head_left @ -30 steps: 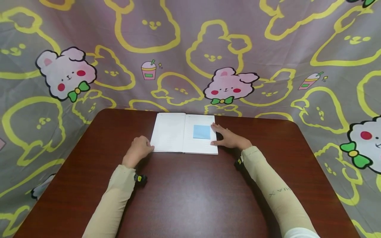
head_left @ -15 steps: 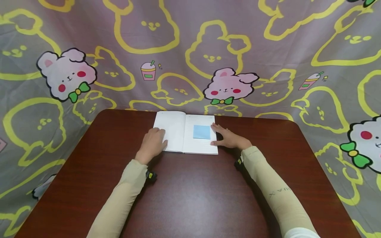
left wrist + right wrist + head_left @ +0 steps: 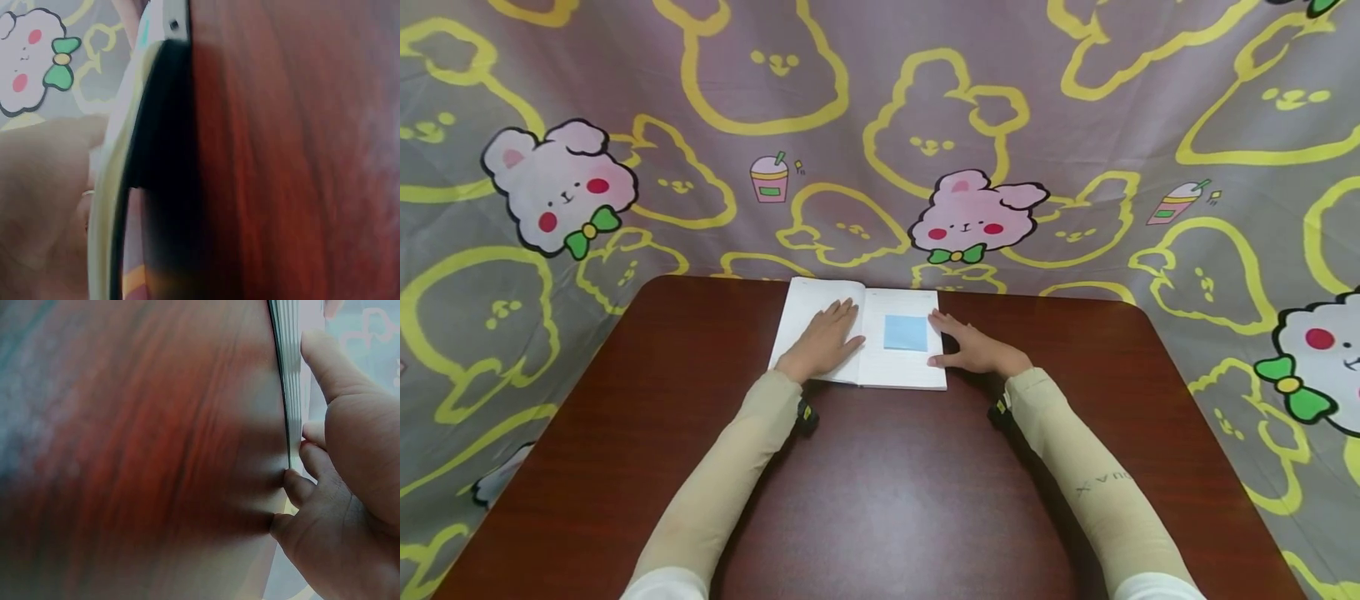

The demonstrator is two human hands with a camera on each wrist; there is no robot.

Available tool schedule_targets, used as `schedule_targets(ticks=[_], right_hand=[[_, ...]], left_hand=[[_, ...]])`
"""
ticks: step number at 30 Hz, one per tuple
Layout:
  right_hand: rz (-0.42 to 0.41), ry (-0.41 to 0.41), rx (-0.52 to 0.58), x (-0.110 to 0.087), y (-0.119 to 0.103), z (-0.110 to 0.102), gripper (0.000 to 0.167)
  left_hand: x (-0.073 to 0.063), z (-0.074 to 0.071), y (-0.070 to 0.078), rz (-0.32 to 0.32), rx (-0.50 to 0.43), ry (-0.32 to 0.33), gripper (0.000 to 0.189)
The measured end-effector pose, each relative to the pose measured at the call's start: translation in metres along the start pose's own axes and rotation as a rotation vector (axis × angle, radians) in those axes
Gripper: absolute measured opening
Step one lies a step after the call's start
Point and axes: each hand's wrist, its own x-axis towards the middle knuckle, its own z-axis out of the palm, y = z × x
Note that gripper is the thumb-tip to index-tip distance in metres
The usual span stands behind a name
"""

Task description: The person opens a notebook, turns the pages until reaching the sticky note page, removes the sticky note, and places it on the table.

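Note:
An open notebook point(image 3: 895, 372) with lined white pages lies at the far side of the table in the head view. On its right page sits a light-blue sticky-note pad point(image 3: 906, 332). My left hand point(image 3: 826, 340) lies over the left page, fingers outstretched toward the fold. My right hand point(image 3: 973, 346) rests at the right edge, thumb and fingertips touching the page margin. In the right wrist view, my right hand point(image 3: 350, 456) is beside the stacked page edges point(image 3: 289, 381). The left wrist view shows the notebook's cover edge point(image 3: 140, 125) from the side, with my left hand point(image 3: 44, 206) over it.
The dark red-brown table point(image 3: 880, 492) stretches in front of the notebook. Right behind the table hangs a patterned cloth point(image 3: 850, 125) with cartoon rabbits. Each wrist carries a small black camera, the left wrist camera point(image 3: 807, 415) and right wrist camera point(image 3: 998, 412).
My left hand has moved from the notebook's lower-left edge rightward onto the left page, its fingers straightening out. The right hand, notebook and blue pad stay in place.

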Motion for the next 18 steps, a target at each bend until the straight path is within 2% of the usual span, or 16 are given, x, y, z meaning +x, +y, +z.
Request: schedule_targets(ticks=[9,18], right_hand=[[0.002,0.000,-0.002,-0.001,-0.002,-0.001,0.098],[0.012,-0.003,-0.003,-0.001,-0.004,0.000,0.098]], left_hand=[[0.001,0.003,-0.011,0.022,-0.028,-0.061,0.066],[-0.002,0.000,-0.018,-0.032,-0.069,-0.151,0.068]])
